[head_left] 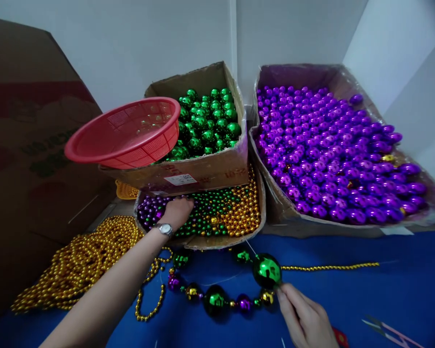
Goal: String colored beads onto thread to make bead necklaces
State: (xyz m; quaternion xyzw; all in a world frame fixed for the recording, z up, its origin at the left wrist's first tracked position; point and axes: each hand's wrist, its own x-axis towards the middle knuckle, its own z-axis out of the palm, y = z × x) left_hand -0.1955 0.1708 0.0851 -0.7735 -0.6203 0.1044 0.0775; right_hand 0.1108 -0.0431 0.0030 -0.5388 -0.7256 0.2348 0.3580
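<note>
My left hand (179, 211) reaches into a low cardboard box (199, 241) of small purple, green and gold beads (241, 212). Its fingers are curled down among the purple and green ones, and the fingertips are hidden. With thumb and finger, my right hand (302, 314) pinches a bead necklace (214, 301) beside its large green ball (267, 270). The necklace curves over the blue table, alternating large and small green, purple and gold balls. A thin pale string (251, 246) rises from the large green ball towards the box.
Behind stand a carton of green balls (203, 121) with a red basket (126, 140) on its edge, and a wide box of purple balls (329, 154). Gold bead strands (90, 261) pile up at left. Thread snips (387, 331) lie at front right, and a gold strand (329, 267) behind them.
</note>
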